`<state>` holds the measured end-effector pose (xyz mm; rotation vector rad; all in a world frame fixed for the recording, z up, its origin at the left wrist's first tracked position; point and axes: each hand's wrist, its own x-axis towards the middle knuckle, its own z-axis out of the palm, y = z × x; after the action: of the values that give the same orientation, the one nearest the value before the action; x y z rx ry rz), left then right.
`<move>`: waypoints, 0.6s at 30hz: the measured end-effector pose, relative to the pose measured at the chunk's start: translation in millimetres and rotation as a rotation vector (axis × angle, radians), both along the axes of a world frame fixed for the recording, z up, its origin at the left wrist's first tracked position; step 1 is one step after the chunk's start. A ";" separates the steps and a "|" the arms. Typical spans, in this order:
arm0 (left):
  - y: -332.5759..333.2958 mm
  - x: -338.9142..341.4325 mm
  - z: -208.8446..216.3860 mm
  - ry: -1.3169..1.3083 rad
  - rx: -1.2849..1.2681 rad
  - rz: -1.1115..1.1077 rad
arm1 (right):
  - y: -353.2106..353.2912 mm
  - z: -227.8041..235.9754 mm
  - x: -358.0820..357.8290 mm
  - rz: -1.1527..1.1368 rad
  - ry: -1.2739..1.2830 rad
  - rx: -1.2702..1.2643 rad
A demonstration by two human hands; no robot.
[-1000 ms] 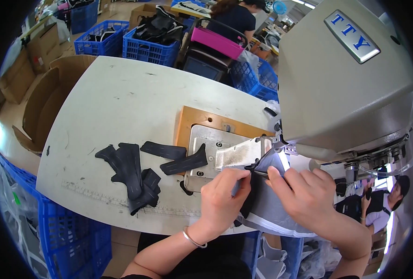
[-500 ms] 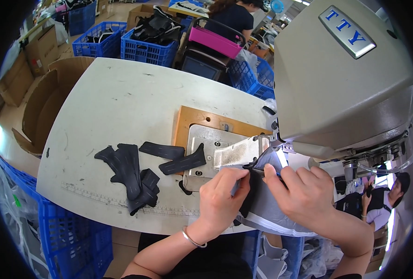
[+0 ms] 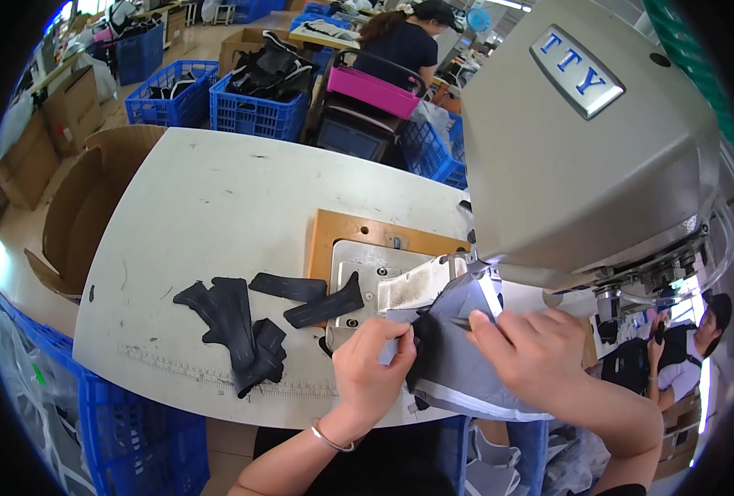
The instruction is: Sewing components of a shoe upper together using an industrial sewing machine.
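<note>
- Pinching at the dark border of a smooth grey fabric piece with pale edging (image 3: 482,372), the left hand (image 3: 371,364) shows in the head view with thumb and forefinger together; its grip looks clamped on that black border, though the fingertips partly hide the exact spot.
- To its right, the right hand (image 3: 540,351) has its grip closed around a small, dark, pointed tool (image 3: 460,323); the tip points left, over the grey fabric, and the tool's kind is hard to tell.
- The grey fabric lies beneath and between the two hands, at the near right of the pale, scuffed bench (image 3: 210,186), its upper end just below the needle area of a large beige-grey sewing machine head (image 3: 548,198).
- Left of the fabric, a silver metal plate (image 3: 354,256) sits in an orange-brown wooden frame (image 3: 324,236).
- Two narrow charcoal fabric strips (image 3: 288,287) meet at the left side of that frame, with an overlapping pile of charcoal fabric pieces (image 3: 233,322) just beside them.
- A silver bangle (image 3: 331,436) circles the left wrist.
- Beyond the bench stand blue plastic crates (image 3: 255,116), a magenta tray (image 3: 375,93) and a co-worker in a dark top (image 3: 396,59).
</note>
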<state>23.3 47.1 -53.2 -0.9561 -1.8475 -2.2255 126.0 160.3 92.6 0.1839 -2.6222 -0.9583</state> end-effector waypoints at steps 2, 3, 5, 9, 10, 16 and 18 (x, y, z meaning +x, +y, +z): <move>1.6 -1.6 2.7 0.010 0.007 0.000 | 0.0 0.1 1.5 -0.017 0.028 -0.004; 1.5 -2.2 6.4 -0.051 -0.010 -0.044 | 0.0 0.0 2.0 -0.022 0.029 -0.015; 1.3 -3.5 14.6 -0.106 -0.024 -0.097 | 0.2 0.5 3.4 -0.036 0.034 -0.023; 4.8 -8.5 25.8 -0.188 -0.082 -0.196 | -2.4 1.3 4.6 -0.083 0.048 -0.034; 6.3 -9.4 26.7 -0.129 -0.089 -0.194 | -4.1 1.3 4.3 -0.104 0.055 -0.055; 17.4 -9.1 20.1 0.051 -0.149 -0.079 | -9.0 -0.8 7.8 -0.173 0.047 -0.084; 14.8 -10.5 17.4 0.046 -0.143 -0.071 | -9.1 -0.5 5.0 -0.163 0.043 -0.076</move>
<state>12.8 61.9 -35.9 -1.1035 -2.0057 -2.1134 131.1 151.2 92.2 -0.0701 -2.6603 -0.9017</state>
